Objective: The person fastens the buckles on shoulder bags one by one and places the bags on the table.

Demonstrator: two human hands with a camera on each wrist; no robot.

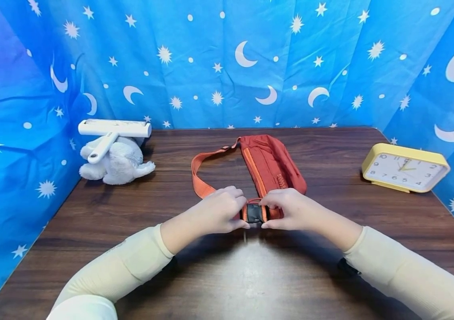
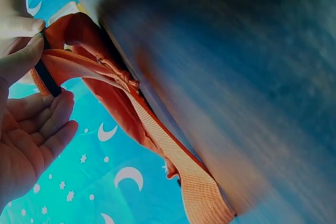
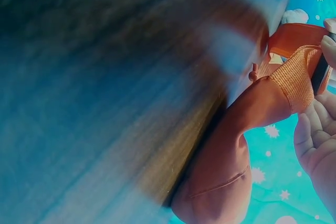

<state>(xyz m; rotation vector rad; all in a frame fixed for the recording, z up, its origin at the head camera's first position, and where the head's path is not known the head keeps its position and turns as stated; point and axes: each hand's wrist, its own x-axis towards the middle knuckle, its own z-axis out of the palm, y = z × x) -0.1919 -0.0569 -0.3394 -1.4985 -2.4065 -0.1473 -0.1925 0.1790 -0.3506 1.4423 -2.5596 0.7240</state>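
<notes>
A rust-red waist bag lies on the table, with its orange strap looping out to the left. At its near end a black buckle sits between the two hands. My left hand pinches the buckle's left side between thumb and fingers, while my right hand pinches the right side. In the left wrist view, the strap runs from the black piece past the bag to the lower right. The right wrist view has the bag's rounded end beside the fingers. Fingers partly cover the buckle.
On the left of the wooden table, a white lint roller lies on a grey plush toy. A yellow clock stands at the right. Blue curtain with moons and stars surrounds the table's back and sides.
</notes>
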